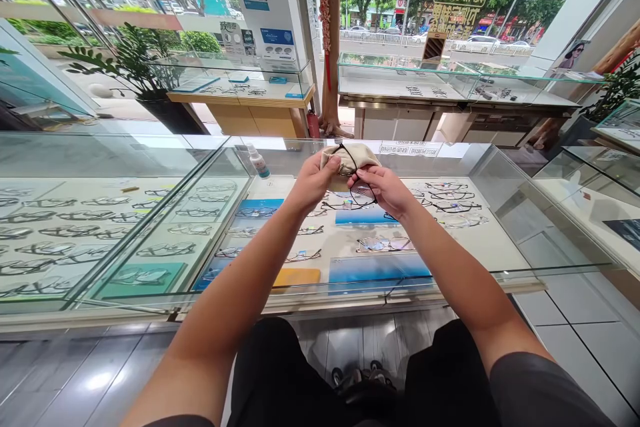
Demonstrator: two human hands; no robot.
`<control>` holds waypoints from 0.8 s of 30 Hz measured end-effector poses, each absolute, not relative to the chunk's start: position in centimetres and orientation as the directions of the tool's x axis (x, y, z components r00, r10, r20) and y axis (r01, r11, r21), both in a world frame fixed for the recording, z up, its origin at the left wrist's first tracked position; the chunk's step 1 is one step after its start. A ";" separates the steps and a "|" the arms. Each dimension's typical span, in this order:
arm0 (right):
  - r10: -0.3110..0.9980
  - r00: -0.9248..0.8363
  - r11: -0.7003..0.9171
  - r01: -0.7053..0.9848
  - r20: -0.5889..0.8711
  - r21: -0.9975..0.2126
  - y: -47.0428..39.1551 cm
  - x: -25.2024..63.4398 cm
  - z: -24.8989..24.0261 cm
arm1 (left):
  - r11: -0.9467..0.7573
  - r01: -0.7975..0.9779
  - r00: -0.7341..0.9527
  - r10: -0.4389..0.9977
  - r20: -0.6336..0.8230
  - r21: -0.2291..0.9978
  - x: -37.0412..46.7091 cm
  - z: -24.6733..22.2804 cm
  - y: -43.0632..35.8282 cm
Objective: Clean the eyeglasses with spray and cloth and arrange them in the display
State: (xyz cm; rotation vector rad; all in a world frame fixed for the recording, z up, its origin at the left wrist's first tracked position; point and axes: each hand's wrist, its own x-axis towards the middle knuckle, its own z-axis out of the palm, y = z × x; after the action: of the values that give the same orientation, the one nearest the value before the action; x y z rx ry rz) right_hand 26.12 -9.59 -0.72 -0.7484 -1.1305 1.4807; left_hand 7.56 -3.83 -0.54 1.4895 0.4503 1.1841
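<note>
Both my hands are raised above the glass display case, holding a pair of dark-framed eyeglasses (363, 195) between them. In my left hand (319, 177), the fingers are closed on a beige cloth (366, 153) and on one side of the frame, with the thumb on top. My right hand (384, 187) pinches the eyeglasses near the middle of the frame. One lens hangs below the right fingers, while the other side lies against the cloth. A small spray bottle (259, 162) with a bluish base stands on the glass top, left of my hands.
Rows of eyeglasses lie inside the glass display case (505, 240), with blue boards and a yellow case (296, 277) among them. More showcases (400, 83) stand by the windows. A potted plant (163, 110) and a red fire extinguisher (313, 124) are on the floor.
</note>
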 end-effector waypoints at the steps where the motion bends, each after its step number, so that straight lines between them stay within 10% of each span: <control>1: 0.966 -0.228 0.026 -0.373 0.119 -0.927 -9.6 26.1 -0.7 | -0.281 -0.336 0.438 0.798 0.414 0.899 7.6 -0.5 -4.0; 15: 0.949 -0.257 0.094 -0.316 0.180 -0.944 -10.5 25.4 -0.5 | -0.211 -0.416 0.273 0.899 0.343 0.885 8.4 -0.4 -4.3; 24: 0.947 0.081 0.320 -0.337 0.311 -0.885 -9.9 27.8 1.0 | -0.161 -0.443 0.349 0.875 0.335 0.882 7.9 -0.2 -3.9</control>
State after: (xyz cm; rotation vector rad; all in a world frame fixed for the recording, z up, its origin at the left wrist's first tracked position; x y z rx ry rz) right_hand 27.80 -9.86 1.04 -0.7298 -1.0687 1.0991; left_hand 7.91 -3.94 -0.20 1.2504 0.4585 1.2312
